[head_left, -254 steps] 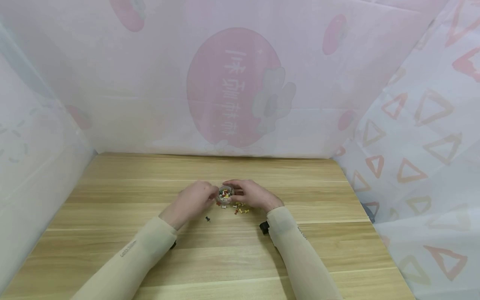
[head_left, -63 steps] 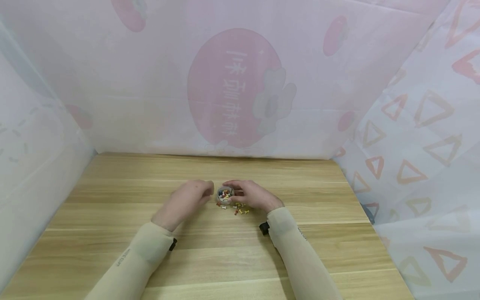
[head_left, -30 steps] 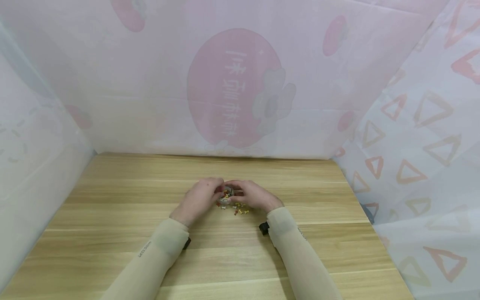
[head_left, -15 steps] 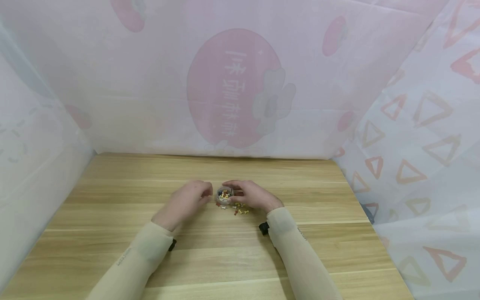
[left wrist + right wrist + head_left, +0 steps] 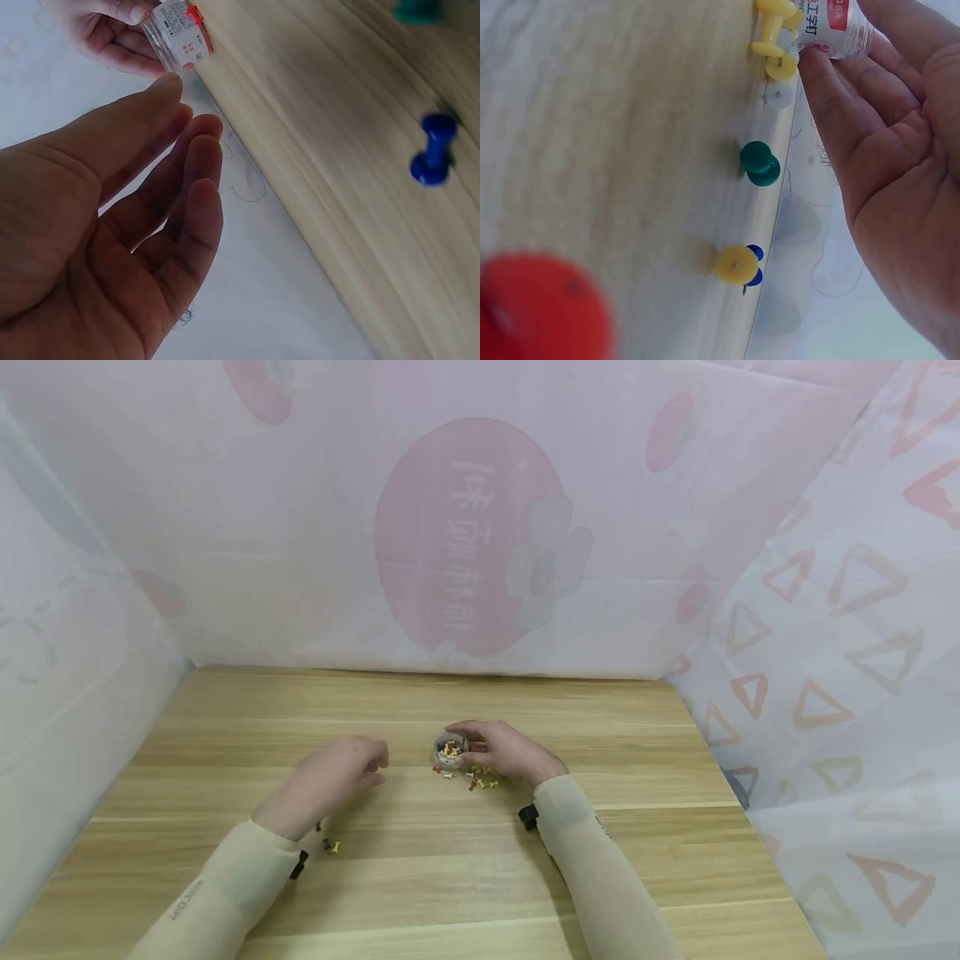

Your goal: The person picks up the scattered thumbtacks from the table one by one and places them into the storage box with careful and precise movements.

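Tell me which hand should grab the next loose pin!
Probably the left hand: it looks empty, with a yellow pin close by. The right hand also has pins nearby, but it grips the clear jar.

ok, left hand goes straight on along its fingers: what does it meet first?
Probably the clear jar gripped by the right hand: it lies roughly ahead of the left hand in the head view. Height is unclear, so it might pass over.
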Motion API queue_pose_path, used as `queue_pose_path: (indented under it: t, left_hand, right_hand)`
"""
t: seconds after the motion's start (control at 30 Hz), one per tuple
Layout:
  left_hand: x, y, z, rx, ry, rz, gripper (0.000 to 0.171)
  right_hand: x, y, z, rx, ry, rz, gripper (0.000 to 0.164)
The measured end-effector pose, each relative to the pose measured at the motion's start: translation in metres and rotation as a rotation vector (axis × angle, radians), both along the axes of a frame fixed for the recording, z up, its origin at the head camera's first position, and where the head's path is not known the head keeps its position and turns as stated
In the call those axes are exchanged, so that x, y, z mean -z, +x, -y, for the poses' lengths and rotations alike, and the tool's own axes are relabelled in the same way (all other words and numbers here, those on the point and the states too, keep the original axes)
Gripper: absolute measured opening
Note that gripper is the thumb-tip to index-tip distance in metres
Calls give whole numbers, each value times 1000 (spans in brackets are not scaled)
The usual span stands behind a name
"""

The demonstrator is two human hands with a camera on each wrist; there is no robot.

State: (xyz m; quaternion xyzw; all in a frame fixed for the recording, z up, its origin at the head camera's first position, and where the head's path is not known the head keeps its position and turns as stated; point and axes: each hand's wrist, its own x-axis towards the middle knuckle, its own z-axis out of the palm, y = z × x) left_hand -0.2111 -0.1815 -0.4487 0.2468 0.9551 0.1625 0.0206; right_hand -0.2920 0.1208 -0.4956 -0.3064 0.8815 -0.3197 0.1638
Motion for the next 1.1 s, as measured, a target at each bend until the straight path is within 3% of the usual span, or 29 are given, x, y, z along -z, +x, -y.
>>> queue_pose_path:
  t: [0.2,0.43,0.8,1.1]
  left_hand:
    - [-1,8,15,36,-27,34,7]
    - [-4,17,27,86,-74,47,30]
    - [-13,31,41,59,-120,220,26]
    - [-5,31,42,121,-179,202,30]
  right_hand:
    - [0,0,0,5,2,1,61]
    - [1,0,-1,-10,-10,2,61]
    - [2,-1,-1,-10,-5,-1,61]
    - [1,-1,-1,-7,3,-8,61]
